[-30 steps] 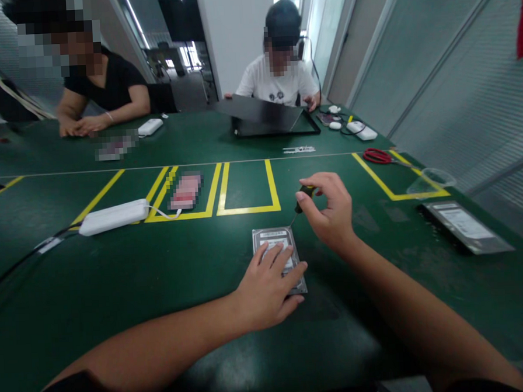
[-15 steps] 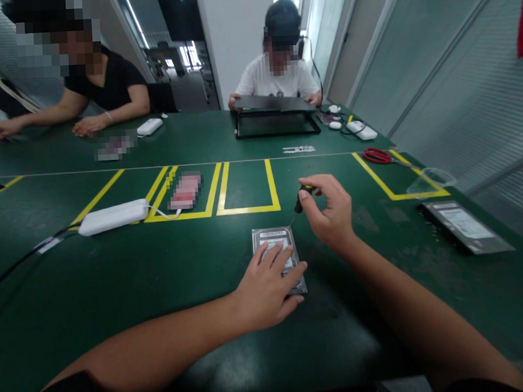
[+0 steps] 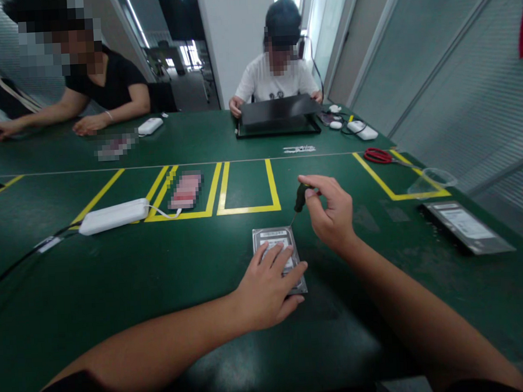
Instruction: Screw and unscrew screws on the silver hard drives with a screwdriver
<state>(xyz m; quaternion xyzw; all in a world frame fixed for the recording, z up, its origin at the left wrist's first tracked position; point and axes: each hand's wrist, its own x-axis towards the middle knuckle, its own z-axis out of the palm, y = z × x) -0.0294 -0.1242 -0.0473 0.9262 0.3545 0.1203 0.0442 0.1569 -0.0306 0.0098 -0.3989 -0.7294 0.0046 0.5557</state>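
Note:
A hard drive (image 3: 271, 234) with a white label lies flat on the green table. My left hand (image 3: 268, 286) rests across its lower part with fingers spread and lying flat, covering much of the label. In my right hand (image 3: 332, 213) is a small dark screwdriver (image 3: 301, 198), its handle pinched between thumb and fingers. The screwdriver slants down to the left, and its thin tip meets the drive's far right corner. Whether a screw sits under the tip is too small to tell.
A second drive-like device (image 3: 469, 226) lies at the right, near red-handled scissors (image 3: 378, 156) and a clear bag or dish. A white power bank (image 3: 113, 216) with cables is at the left, beside a phone (image 3: 186, 190). Across the table, one person (image 3: 276, 72) holds a dark panel (image 3: 278, 108).
The screwdriver handle has turned a little in my right fingers, and the thumb has shifted. My left hand stays in place. The person opposite has tilted the dark panel up.

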